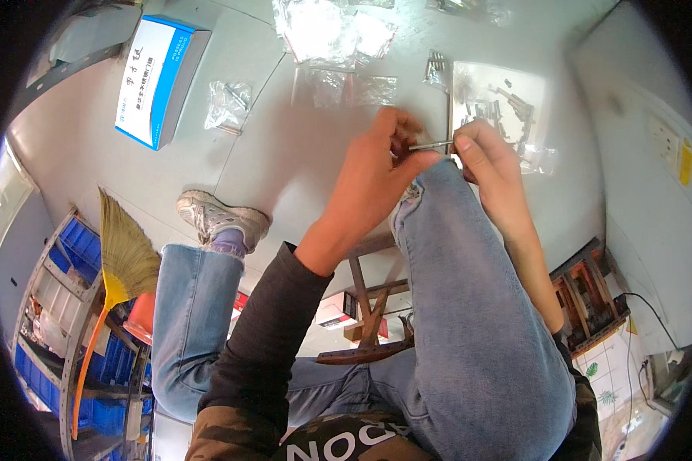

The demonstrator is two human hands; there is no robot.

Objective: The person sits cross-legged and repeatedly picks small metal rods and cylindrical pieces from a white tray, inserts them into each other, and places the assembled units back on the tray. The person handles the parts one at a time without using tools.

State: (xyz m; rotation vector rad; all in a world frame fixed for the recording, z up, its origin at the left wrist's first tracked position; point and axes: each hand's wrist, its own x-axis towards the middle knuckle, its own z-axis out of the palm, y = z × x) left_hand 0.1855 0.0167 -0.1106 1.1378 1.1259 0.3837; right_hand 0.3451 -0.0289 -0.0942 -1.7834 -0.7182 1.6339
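Metal rod (429, 145), left-to-right (slightly tilted)

Two bare hands (370, 170) (497, 159), just the one thin silver metal rod (432, 145)
Also one blue-and-white cardboard box (148, 84), one orange-handled straw broom (127, 244), one grey-white sneaker (221, 216) showing

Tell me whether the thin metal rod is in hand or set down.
In hand: the right hand pinches one end of the thin metal rod; the other reaches the left hand.
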